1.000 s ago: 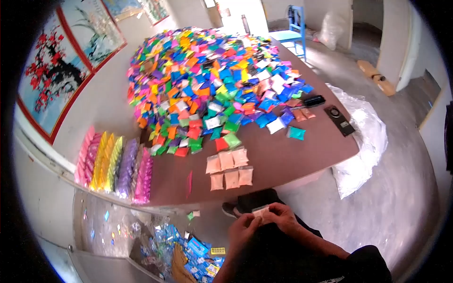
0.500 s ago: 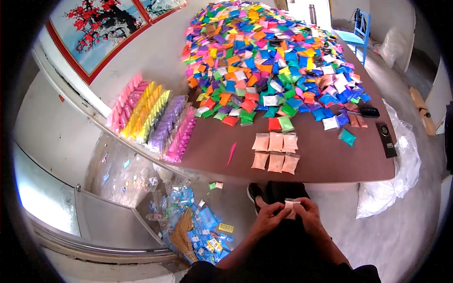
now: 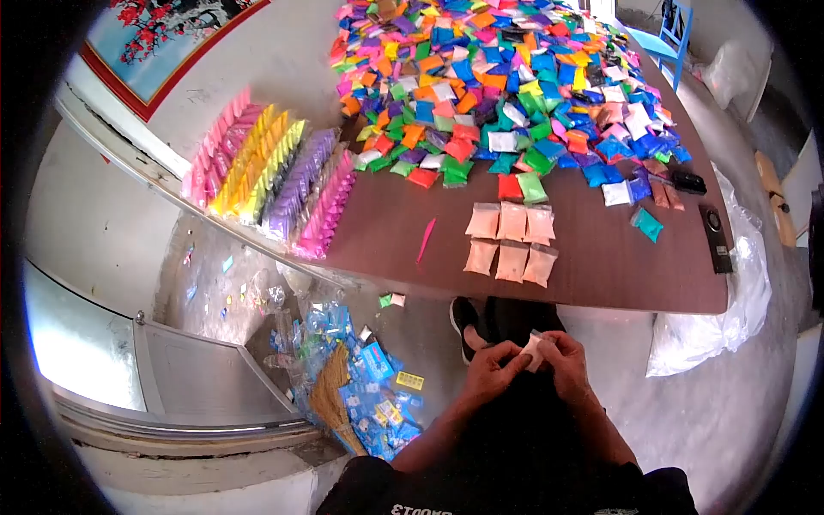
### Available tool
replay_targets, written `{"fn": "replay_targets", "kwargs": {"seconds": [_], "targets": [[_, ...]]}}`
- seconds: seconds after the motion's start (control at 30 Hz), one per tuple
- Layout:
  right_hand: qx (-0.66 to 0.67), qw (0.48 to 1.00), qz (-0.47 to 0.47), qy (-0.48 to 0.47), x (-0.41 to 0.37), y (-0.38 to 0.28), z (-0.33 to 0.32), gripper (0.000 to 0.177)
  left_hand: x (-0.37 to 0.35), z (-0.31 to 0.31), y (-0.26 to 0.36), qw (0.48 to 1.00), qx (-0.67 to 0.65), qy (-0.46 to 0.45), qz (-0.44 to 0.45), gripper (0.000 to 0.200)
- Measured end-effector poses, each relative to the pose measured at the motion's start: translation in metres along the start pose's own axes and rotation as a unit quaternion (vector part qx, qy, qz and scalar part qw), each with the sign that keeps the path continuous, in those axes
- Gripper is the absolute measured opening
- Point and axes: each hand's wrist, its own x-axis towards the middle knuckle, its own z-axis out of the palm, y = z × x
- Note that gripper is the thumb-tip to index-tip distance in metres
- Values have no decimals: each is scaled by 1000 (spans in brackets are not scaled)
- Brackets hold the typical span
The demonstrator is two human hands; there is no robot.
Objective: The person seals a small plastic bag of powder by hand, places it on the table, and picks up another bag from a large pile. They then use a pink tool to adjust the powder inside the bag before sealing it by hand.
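Observation:
Between my two hands, above my lap, is a small peach-coloured packet (image 3: 534,350), tilted. My left hand (image 3: 498,369) pinches it from one side, and my right hand (image 3: 566,365) grips its upper right side. Just beyond the hands, on the brown table (image 3: 369,232), several peach packets (image 3: 511,221) lie in two rows. To the left of these lies a thin pink strip-like tool (image 3: 426,240). A red packet (image 3: 510,186) and a light green packet (image 3: 531,187) lie behind the rows.
A big heap of coloured packets (image 3: 481,94) covers the table's far part. Sorted rows of packets (image 3: 300,184) stand at the left edge. A black device (image 3: 714,236) and teal packet (image 3: 647,225) lie right. Blue wrappers (image 3: 369,403) and a broom (image 3: 333,395) are on the floor.
My hands and the peach packet have shifted slightly up in view, and the packet is now more tilted. The camera view has dipped and turned a little.

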Motion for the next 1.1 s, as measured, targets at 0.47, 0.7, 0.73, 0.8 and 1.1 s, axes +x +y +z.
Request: {"fn": "replay_targets", "kwargs": {"seconds": [0.47, 0.7, 0.73, 0.8, 1.1], "targets": [[-20, 999, -32, 20, -1, 15, 1, 32, -4, -5, -10, 998, -48, 18, -39, 19], [-66, 996, -63, -2, 0, 17, 5, 27, -13, 1, 8, 997, -40, 43, -42, 19], [-49, 996, -74, 1, 0, 18, 6, 26, -13, 3, 10, 994, -72, 62, -50, 21], [-48, 996, -68, -13, -4, 10, 10, 23, -12, 3, 12, 993, -75, 62, -61, 21], [-66, 993, -96, -32, 0, 16, 8, 20, -12, -5, -5, 999, -12, 38, -11, 21]]}}
